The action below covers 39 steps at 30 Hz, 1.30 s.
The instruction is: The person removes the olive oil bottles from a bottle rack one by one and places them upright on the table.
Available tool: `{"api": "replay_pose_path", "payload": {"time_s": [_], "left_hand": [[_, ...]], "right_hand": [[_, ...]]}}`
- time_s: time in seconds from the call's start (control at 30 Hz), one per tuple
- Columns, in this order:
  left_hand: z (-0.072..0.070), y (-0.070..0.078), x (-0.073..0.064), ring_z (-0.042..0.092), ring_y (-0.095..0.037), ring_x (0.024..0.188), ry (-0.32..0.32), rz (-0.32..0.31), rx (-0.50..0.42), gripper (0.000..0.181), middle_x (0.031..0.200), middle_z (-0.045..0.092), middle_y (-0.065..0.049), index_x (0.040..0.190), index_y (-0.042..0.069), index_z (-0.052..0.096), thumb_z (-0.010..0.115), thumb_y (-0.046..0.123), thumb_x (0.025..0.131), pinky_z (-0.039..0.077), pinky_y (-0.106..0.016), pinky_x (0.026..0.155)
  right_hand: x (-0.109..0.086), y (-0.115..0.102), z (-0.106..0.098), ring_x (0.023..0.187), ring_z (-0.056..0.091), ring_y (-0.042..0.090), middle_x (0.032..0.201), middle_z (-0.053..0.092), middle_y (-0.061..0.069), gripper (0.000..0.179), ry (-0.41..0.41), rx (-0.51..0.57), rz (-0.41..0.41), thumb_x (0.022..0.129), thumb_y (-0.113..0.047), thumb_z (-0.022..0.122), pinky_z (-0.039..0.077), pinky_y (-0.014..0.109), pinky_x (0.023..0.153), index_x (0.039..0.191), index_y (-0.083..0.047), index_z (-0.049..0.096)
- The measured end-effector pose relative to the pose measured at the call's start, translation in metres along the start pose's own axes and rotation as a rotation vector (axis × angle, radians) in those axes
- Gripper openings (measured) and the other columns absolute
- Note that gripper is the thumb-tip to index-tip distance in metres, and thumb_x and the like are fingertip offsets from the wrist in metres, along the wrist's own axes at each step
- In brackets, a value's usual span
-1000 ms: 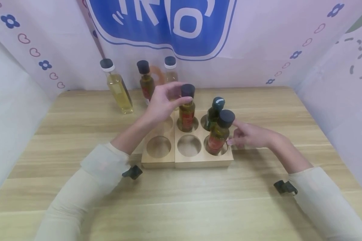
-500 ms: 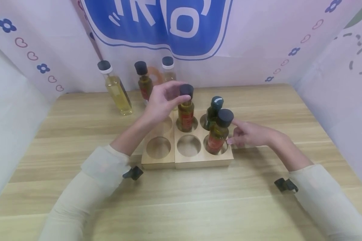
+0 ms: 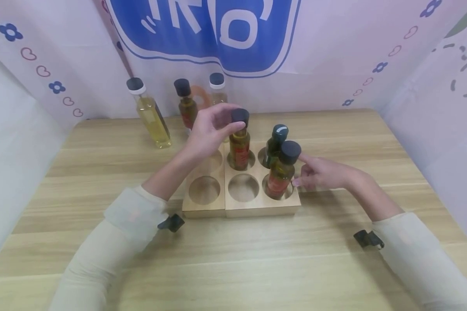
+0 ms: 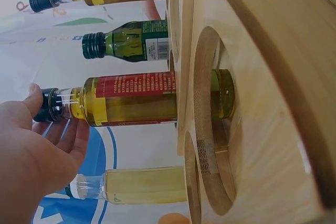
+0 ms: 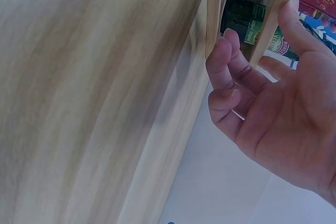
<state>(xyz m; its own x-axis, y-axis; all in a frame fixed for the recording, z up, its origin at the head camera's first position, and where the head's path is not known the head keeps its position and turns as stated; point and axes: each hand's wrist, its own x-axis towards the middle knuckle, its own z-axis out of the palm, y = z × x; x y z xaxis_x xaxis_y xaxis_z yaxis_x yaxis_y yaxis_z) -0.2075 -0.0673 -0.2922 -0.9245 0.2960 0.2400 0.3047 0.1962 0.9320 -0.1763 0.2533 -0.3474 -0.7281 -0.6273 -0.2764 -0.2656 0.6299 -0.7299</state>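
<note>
My left hand (image 3: pixel 212 129) holds the black cap of an olive oil bottle (image 3: pixel 241 151) with a red label. That bottle stands upright in the back middle hole of a wooden bottle rack (image 3: pixel 262 211). In the left wrist view, thumb and fingers lie around the cap (image 4: pixel 48 104). My right hand (image 3: pixel 321 172) is at the rack's right end, its thumb by the upper edge and curled fingers against the side in the right wrist view. Beside it, another red-labelled bottle (image 3: pixel 281 177) fills the front right hole. A dark green bottle (image 3: pixel 274 149) sits in the back right hole.
Behind the rack, by the printed backdrop (image 3: pixel 315 86), stand a tall pale-oil bottle (image 3: pixel 152 121), a dark-capped red-labelled bottle (image 3: pixel 187 110) and a white-necked bottle (image 3: pixel 219 93). An orange object (image 3: pixel 200 96) shows between the last two. The wooden table (image 3: pixel 257 263) extends in front.
</note>
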Motion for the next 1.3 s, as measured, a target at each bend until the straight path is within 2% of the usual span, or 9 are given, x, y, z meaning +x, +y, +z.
{"api": "replay_pose_path", "payload": {"time_s": [0.3,0.67,1.3], "left_hand": [[0.001,0.003,0.000,0.069,-0.024,0.109,-0.006,-0.011,0.016,0.035,0.120,0.073,-0.013,0.130,0.003,0.067,0.075,0.010,0.096,0.055,-0.035,0.101],[0.003,0.007,0.000,0.069,-0.024,0.109,0.004,0.001,0.016,0.035,0.119,0.072,-0.013,0.130,0.003,0.067,0.074,0.008,0.097,0.055,-0.035,0.101],[0.007,0.013,0.001,0.069,-0.024,0.110,0.017,0.006,-0.008,0.037,0.121,0.073,-0.013,0.132,0.003,0.067,0.075,0.008,0.095,0.054,-0.033,0.102]], "right_hand": [[0.000,-0.001,0.000,0.071,0.063,0.028,0.077,0.067,0.011,0.089,-0.006,-0.001,0.003,0.098,-0.022,0.073,0.055,0.040,0.067,0.165,-0.016,0.014],[0.000,0.000,0.000,0.071,0.064,0.027,0.077,0.067,0.011,0.089,-0.003,-0.004,0.012,0.098,-0.023,0.073,0.056,0.042,0.068,0.165,-0.016,0.015],[0.001,0.001,0.001,0.070,0.061,0.026,0.077,0.066,0.011,0.087,-0.004,-0.004,0.009,0.099,-0.024,0.072,0.053,0.037,0.065,0.165,-0.016,0.016]]}}
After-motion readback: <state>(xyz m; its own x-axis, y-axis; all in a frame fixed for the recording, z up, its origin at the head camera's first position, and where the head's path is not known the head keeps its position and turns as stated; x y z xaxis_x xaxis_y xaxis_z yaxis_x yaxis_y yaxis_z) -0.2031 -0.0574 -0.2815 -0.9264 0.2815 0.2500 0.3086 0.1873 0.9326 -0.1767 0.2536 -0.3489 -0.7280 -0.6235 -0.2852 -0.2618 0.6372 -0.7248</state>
